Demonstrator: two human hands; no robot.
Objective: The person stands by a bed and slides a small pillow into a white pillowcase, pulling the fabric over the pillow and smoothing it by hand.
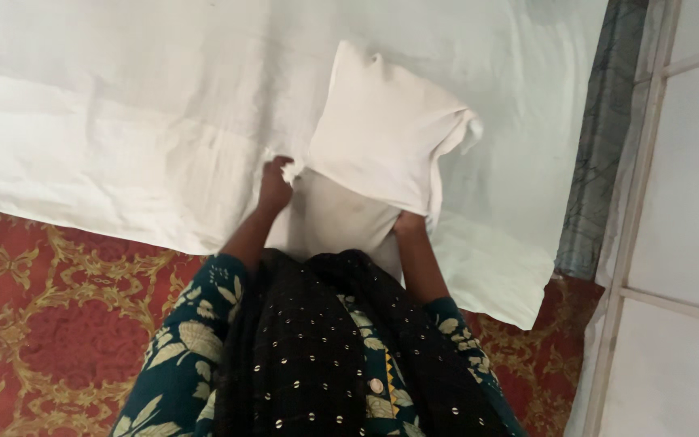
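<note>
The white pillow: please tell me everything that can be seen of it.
The white pillow is soft, plump and looks like plain cotton. A white pillowcase covers its far part, and the near part is bare and slightly creamier. It lies slanted on the white bed sheet, its far corner pointing away from the person. The left hand grips the pillowcase's open edge at the left side, and the right hand holds that edge at the near right. Loose fabric bunches at its right corner.

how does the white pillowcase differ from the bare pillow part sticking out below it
The pillowcase is bright white and creased; the bare pillow looks duller, smoother and shaded. The pillowcase covers the upper part, the bare part lies nearest the person. The left hand and right hand grip the case's open edge.
</note>
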